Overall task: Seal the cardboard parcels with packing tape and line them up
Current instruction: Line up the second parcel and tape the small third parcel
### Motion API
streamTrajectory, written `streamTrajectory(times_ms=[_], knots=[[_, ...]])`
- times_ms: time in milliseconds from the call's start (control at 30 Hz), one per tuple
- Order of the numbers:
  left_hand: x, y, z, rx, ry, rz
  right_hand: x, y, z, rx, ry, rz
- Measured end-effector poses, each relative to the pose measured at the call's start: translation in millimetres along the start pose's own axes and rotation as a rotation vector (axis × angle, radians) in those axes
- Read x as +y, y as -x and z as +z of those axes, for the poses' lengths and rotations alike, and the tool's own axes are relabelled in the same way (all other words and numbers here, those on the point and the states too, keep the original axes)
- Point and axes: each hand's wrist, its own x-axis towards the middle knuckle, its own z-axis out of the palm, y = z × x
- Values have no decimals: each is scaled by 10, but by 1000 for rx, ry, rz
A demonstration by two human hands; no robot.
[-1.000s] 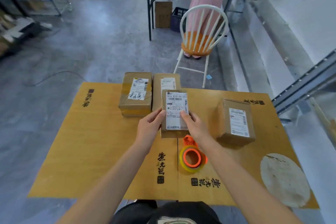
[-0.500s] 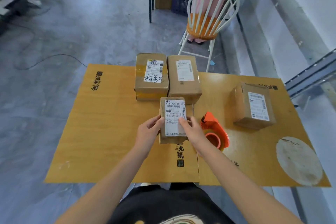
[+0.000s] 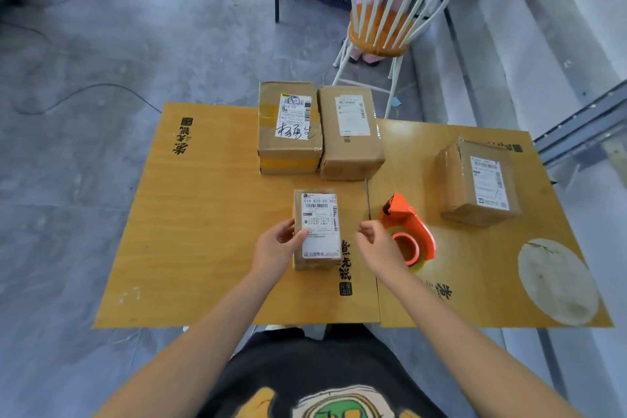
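One small parcel (image 3: pixel 317 231) in the left hand (image 3: pixel 276 246), thumb pressed on the label, fingers curled round the left side, at the middle of the yellow table (image 3: pixel 203 214). Right hand (image 3: pixel 380 248) just beside it, not touching, fingers loosely curled on nothing, in front of the orange tape dispenser (image 3: pixel 412 227). Behind, at the far edge, scribbled parcel (image 3: pixel 288 142) and pale-label parcel (image 3: pixel 351 153) touching side by side; fourth parcel (image 3: pixel 458 180) well apart to the right.

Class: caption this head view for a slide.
Left hand grips small parcel; right hand, empty, hovers beside orange tape dispenser.
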Motion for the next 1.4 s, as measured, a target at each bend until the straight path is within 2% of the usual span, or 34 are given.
streamTrajectory(times_ms=[100,200,367,500,700,933,1067,1300,1400], knots=[[36,-13,8,11,-26,1,295,-45,-152,207,328,-36],[39,-42,41,36,-51,-4,548,-95,-216,166,635,-24],[88,-87,105,62,-107,-43,751,-189,-145,148,754,-11],[132,-118,86,70,-146,-73,831,-231,-118,125,910,-83],[131,-88,123,83,-135,-73,831,-204,-174,169,739,-149],[225,18,135,97,-226,-25,507,-111,-423,30,303,-235],[488,41,85,180,-308,236,245,44,-547,-16,144,-288],[876,117,-124,-62,-458,701,-339,355,-767,-147,-3,-379],[967,74,-201,-83,-515,749,-495,424,-788,-244,-41,-398]])
